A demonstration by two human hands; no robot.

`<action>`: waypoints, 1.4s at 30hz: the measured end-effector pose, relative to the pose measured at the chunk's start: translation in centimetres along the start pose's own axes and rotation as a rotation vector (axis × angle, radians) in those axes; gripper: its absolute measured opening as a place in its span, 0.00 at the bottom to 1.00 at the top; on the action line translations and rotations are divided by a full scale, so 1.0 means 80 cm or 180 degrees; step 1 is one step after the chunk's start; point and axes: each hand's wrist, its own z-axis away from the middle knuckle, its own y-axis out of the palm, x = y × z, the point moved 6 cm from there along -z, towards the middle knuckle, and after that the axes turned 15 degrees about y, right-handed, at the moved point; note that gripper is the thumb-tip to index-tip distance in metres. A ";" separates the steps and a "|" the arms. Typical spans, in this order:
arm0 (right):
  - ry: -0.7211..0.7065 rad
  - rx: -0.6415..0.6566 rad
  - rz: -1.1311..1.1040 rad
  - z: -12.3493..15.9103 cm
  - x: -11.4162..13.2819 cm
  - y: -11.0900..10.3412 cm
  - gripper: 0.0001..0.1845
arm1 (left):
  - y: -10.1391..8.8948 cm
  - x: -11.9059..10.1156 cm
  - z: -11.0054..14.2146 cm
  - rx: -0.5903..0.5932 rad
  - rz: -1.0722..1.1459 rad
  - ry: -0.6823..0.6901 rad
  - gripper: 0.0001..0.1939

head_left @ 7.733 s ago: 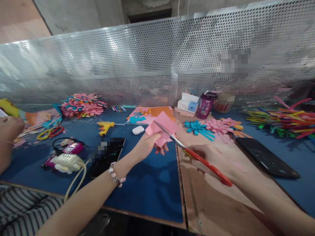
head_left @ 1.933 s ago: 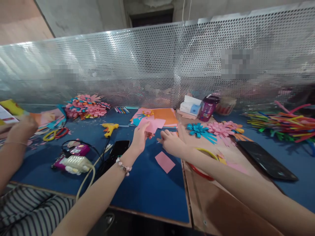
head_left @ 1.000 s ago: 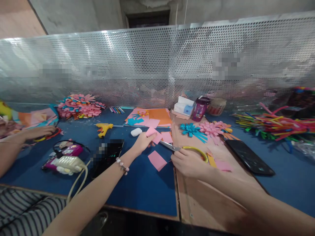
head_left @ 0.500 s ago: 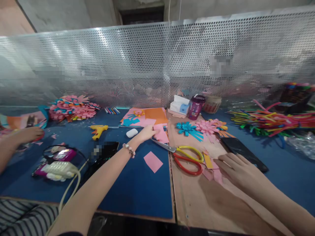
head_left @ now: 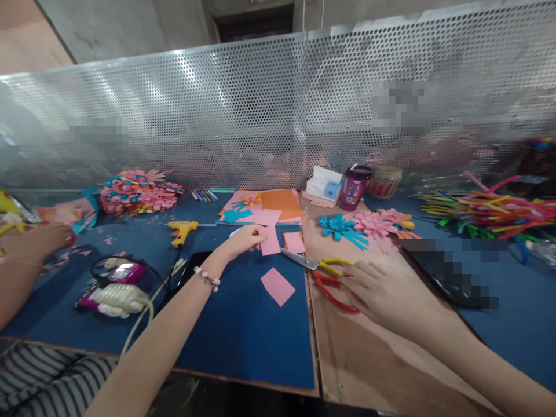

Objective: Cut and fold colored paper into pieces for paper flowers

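Observation:
My left hand [head_left: 241,238] reaches over the blue mat and pinches a small pink paper square [head_left: 270,241] at its left edge. A second pink square [head_left: 294,241] lies just right of it and a third pink square [head_left: 278,286] lies nearer to me. My right hand [head_left: 384,293] rests palm down on the brown board, fingers spread over the handles of the red and yellow scissors [head_left: 324,272], whose blades point left toward the pink squares.
A yellow glue gun [head_left: 182,230], a phone [head_left: 189,265] and a charger with cables [head_left: 113,286] lie at left. Paper flowers [head_left: 367,225], a tissue pack [head_left: 322,186], a purple cup [head_left: 354,186] and coloured strips [head_left: 490,211] stand behind. Another person's hand [head_left: 35,242] works at far left. A perforated metal screen [head_left: 269,110] closes the back.
My right hand has moved left from the board's right part onto the scissors' handles. My left hand has drawn back slightly with the pink square.

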 end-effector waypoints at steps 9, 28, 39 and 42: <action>0.1178 0.0416 -0.1745 -0.136 0.023 0.045 0.15 | 0.017 0.001 0.010 0.0253 0.0140 0.0092 0.12; 0.2183 0.1188 -0.2421 -0.173 -0.040 0.155 0.13 | -0.001 0.024 0.012 -0.0042 0.0080 0.0044 0.14; 0.1878 0.0456 -0.3915 -0.184 -0.005 0.117 0.19 | -0.015 -0.010 0.009 -0.0549 0.0022 0.0606 0.12; 0.2001 0.0375 -0.3929 -0.182 0.014 0.122 0.17 | -0.005 -0.013 0.009 -0.0388 0.0376 0.0516 0.15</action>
